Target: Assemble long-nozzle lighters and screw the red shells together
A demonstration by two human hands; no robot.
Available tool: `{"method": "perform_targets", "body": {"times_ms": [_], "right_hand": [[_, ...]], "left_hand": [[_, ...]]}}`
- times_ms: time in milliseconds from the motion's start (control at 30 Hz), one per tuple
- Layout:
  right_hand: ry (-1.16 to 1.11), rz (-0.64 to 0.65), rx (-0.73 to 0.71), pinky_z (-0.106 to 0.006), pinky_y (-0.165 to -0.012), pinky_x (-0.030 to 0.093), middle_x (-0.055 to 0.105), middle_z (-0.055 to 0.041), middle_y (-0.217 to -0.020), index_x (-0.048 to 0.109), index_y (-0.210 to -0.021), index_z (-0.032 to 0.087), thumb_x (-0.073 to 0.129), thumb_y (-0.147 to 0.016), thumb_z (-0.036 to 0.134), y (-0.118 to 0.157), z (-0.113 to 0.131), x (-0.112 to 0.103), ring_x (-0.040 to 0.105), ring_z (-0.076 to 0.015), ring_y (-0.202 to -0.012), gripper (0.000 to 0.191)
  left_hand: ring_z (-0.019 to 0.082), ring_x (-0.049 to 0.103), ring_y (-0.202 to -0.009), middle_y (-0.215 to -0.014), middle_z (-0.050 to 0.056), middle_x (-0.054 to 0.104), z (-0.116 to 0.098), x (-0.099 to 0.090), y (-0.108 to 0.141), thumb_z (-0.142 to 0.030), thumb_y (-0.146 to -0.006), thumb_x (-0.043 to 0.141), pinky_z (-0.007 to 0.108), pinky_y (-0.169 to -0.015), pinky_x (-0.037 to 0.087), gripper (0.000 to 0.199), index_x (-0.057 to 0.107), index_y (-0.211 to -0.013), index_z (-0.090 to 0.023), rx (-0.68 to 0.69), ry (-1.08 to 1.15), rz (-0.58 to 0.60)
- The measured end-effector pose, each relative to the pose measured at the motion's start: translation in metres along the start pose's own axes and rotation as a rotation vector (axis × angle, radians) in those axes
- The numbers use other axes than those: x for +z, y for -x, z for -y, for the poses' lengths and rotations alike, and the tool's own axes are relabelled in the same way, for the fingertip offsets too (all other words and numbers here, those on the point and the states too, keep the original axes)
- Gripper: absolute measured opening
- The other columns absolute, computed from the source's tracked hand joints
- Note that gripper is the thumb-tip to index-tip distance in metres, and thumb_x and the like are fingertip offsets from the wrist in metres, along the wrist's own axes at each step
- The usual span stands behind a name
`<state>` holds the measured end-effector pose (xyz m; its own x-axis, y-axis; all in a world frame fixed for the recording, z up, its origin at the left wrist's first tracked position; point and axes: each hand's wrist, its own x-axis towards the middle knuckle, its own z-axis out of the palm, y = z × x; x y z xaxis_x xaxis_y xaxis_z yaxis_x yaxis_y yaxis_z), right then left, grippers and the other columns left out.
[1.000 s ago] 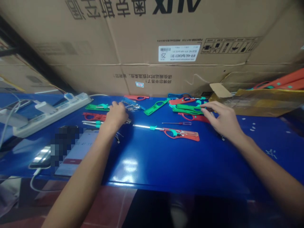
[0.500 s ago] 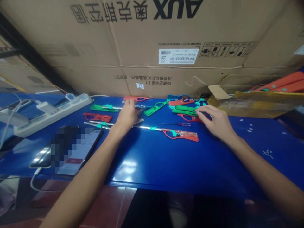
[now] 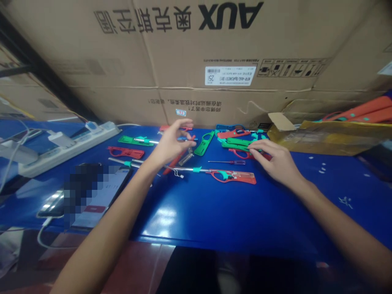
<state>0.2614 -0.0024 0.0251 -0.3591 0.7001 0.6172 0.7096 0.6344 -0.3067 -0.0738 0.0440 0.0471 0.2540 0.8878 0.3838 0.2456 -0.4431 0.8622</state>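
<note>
My left hand (image 3: 171, 143) is raised over the middle of the table, thumb and finger pinched on a red lighter handle (image 3: 175, 162). A clear tube (image 3: 186, 158) and a thin wire with a white end (image 3: 177, 174) hang beside it. My right hand (image 3: 274, 159) is closed at the end of a green handle (image 3: 235, 143), in a pile of red, green and blue handles. Between the hands lie a green handle (image 3: 204, 143) and a purple screwdriver (image 3: 226, 162). Nearer me is a red lighter (image 3: 241, 176) with a long metal rod.
At the left are a power strip (image 3: 73, 147), a phone (image 3: 114, 183), a red handle (image 3: 126, 152) and a green handle with a rod (image 3: 131, 141). A cardboard wall (image 3: 171, 57) stands behind. A taped box (image 3: 330, 139) at the right holds red handles.
My left hand has lifted the red handle, with the clear tube and wire now visible. The loose green handle has shifted right and turned steeper. My right hand has barely moved.
</note>
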Motion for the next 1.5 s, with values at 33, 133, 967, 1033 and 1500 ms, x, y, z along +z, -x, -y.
{"method": "perform_targets", "body": {"times_ms": [33,133,967,1033,1500], "right_hand": [[0.0,0.007,-0.008,-0.044,-0.091,0.056,0.073,-0.0104,-0.108,0.071,-0.106,0.019,0.055,-0.1,0.028,0.0,0.003,-0.001,0.07,-0.0249,-0.1,0.019],[-0.023,0.029,-0.02,-0.046,-0.097,0.054,0.069,-0.0119,-0.121,0.063,-0.128,0.02,0.057,-0.1,0.029,0.001,0.016,-0.001,0.067,-0.0259,-0.11,0.029],[-1.094,0.653,0.69,-0.023,-0.04,0.029,0.068,-0.0075,-0.11,0.057,-0.134,0.018,0.072,-0.089,0.048,0.007,0.097,0.024,0.039,-0.0021,-0.048,0.057],[-1.088,0.653,0.698,-0.024,-0.041,0.031,0.069,-0.0051,-0.099,0.061,-0.126,0.016,0.07,-0.09,0.05,0.006,0.098,0.024,0.04,-0.0022,-0.046,0.05],[-1.086,0.549,0.64,-0.034,-0.064,0.055,0.068,-0.0034,-0.087,0.059,-0.113,0.019,0.074,-0.084,0.05,0.008,0.092,0.023,0.066,-0.0187,-0.075,0.045]], "left_hand": [[0.015,0.065,-0.088,-0.134,0.01,0.059,-0.004,0.001,0.0,-0.014,-0.071,0.082,0.035,-0.083,0.058,0.059,0.057,-0.125,-0.023,0.051,0.102,-0.041],[0.02,0.068,-0.107,-0.14,0.008,0.057,-0.014,0.009,0.001,-0.02,-0.078,0.08,0.034,-0.087,0.06,0.052,0.057,-0.125,-0.027,0.131,0.354,-0.126],[0.026,0.005,-0.16,-0.172,-0.004,0.014,-0.03,0.099,0.052,-0.069,-0.098,0.042,0.05,-0.131,0.013,0.068,0.033,-0.157,-0.038,0.072,0.645,0.213],[0.028,-0.001,-0.16,-0.173,-0.005,0.005,-0.027,0.096,0.054,-0.073,-0.096,0.042,0.052,-0.13,0.011,0.075,0.025,-0.161,-0.039,0.114,0.543,0.279],[0.035,0.012,-0.158,-0.173,0.001,0.004,-0.045,0.084,0.055,-0.045,-0.102,0.053,0.059,-0.125,0.024,0.071,0.016,-0.163,-0.039,0.462,0.096,0.494]]}}
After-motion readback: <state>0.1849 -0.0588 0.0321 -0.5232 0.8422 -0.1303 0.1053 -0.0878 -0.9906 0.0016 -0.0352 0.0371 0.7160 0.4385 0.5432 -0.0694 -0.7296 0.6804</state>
